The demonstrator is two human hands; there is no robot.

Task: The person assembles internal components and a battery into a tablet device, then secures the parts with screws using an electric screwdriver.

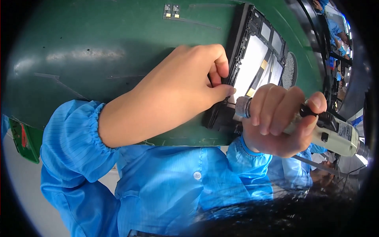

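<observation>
left hand [197, 75] curls at the rectangular black frame [236, 39], its hold undeterminable; right hand [276, 118] closed around a cylindrical cream screwdriver [340, 138].

Peripheral Objects and Background

Green benchtop [79, 33], glossy, marked by scratch-like lines and pale reflections. Top centre: two small dark boards [167, 10] with yellow pads, lying side by side. Right: a rounded, grey, mesh-textured object [291, 71], partly hidden. Lower left: a green tray [35, 140] with a red item [23, 135], above pale floor [27, 175]. Far right: co-workers [334, 29] in blue.
</observation>
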